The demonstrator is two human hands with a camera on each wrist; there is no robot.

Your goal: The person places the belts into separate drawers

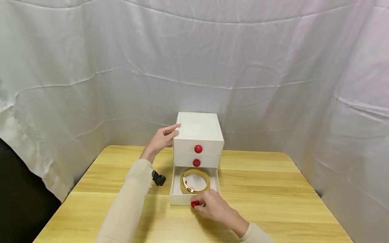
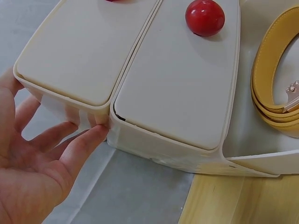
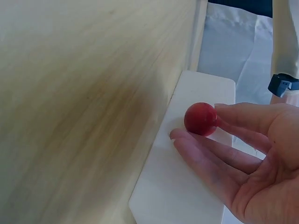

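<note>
Bottom drawer [image 1: 177,189]: pulled out of the white drawer unit [image 1: 199,130] toward the person, resting on the tabletop [image 1: 273,189], open at the top.
Red knob [image 1: 195,204]: on the bottom drawer's front panel; the right wrist view shows it between the thumb and the fingers.
Right hand [image 1: 214,207]: at the drawer front, thumb and fingers lightly closed on the red knob, fingers nearly straight; how firm the pinch is cannot quite be judged.
Belt [image 1: 194,180]: tan, coiled in a loop, lying inside the bottom drawer, its metal buckle end toward the front.
Left hand [image 1: 162,139]: fingers straight and relaxed, fingertips pressed against the left side of the drawer unit near its top; it grips nothing.
Upper drawers: the top drawer [image 1: 198,146] and the middle drawer [image 1: 196,161] are pushed in, each with its own red knob.
Black object [image 1: 158,178]: small, on the tabletop just left of the bottom drawer.
Backdrop [image 1: 121,67]: white cloth hanging behind and around the tabletop.
</note>
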